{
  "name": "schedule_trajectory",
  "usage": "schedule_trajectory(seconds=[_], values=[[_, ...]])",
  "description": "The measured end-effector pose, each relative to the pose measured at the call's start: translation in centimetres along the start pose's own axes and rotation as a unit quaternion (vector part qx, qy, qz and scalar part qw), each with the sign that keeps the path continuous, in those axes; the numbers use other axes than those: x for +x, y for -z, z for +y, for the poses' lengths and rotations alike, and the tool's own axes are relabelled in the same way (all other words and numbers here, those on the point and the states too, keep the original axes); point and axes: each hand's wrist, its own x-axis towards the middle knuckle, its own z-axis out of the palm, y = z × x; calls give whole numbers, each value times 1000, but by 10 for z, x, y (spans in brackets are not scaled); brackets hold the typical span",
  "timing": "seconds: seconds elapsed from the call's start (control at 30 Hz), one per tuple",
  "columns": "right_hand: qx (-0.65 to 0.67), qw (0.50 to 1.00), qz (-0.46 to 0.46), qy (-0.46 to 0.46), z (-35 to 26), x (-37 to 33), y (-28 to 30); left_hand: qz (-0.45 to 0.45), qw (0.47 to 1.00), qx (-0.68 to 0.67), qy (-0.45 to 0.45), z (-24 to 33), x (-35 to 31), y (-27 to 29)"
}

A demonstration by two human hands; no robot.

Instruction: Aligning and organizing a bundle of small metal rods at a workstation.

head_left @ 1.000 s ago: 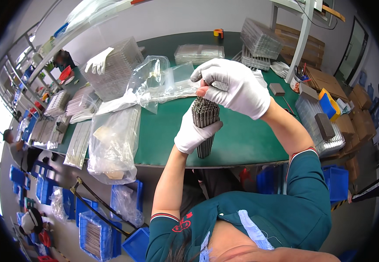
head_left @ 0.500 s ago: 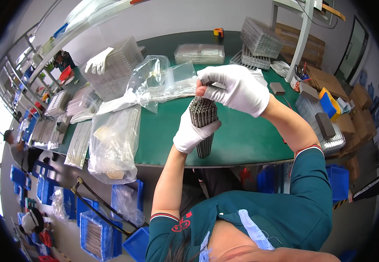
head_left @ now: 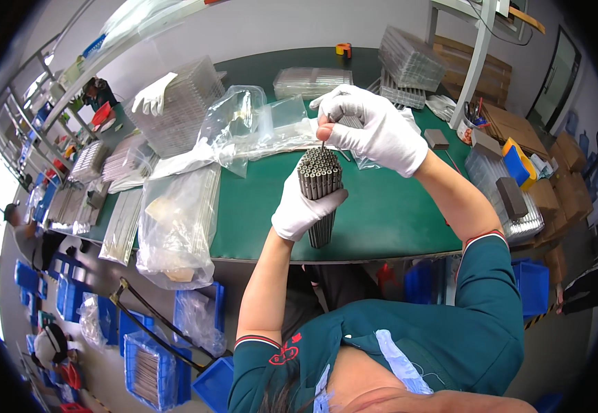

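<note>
Since a second ago the right hand (head_left: pixel 374 131) has risen a little off the bundle of grey rods (head_left: pixel 320 189), its gloved fingertips now pinched together on one thin rod (head_left: pixel 324 142) that stands just above the bundle's top end. Its other fingers spread out above. The left hand (head_left: pixel 302 206), also in a white glove, stays wrapped tight around the bundle's middle, holding it upright over the near part of the green table (head_left: pixel 388 213), with the lower ends of the rods close to the front edge.

Behind the hands lie crumpled clear plastic bags (head_left: pixel 244 131), and a bigger filled bag (head_left: pixel 178 227) hangs over the table's near-left edge. Stacks of clear trays (head_left: pixel 178 113) with a spare white glove (head_left: pixel 151 96) on top sit at the far left; more trays (head_left: pixel 409 69) stand at the far right beside a white post (head_left: pixel 474 62). A dark block (head_left: pixel 436 139) rests on the mat right of the hands.

Green mat to the right of the bundle is bare up to the front edge. Blue bins (head_left: pixel 147 358) crowd the floor at lower left, and cardboard boxes (head_left: pixel 512 127) line the right.
</note>
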Motion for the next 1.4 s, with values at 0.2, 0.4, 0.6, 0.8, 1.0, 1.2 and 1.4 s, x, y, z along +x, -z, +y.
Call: schedule_trajectory(seconds=[0.2, 0.4, 0.6, 0.8, 1.0, 1.2, 1.4], values=[[-14, 997, -60, -55, -8, 0, 2, -1, 1000, -7, 3, 3, -2, 0], [-26, 998, -53, -14, -14, -2, 0, -15, 1000, -13, 19, 4, -2, 0], [1, 996, -90, -8, -13, -4, -1, -17, 999, 11, 27, 4, 0, 1], [-45, 993, -102, -32, -14, -4, -5, -4, 999, 31, 28, 7, -1, 1], [39, 998, -14, -46, -21, -2, 5, -7, 999, 41, -6, 5, -3, -1], [-37, 995, -70, -68, -10, -1, 1, -11, 1000, 1, 5, 7, -4, -1], [25, 996, -72, -51, -8, -6, -2, -31, 999, 24, 21, 8, -2, 1]])
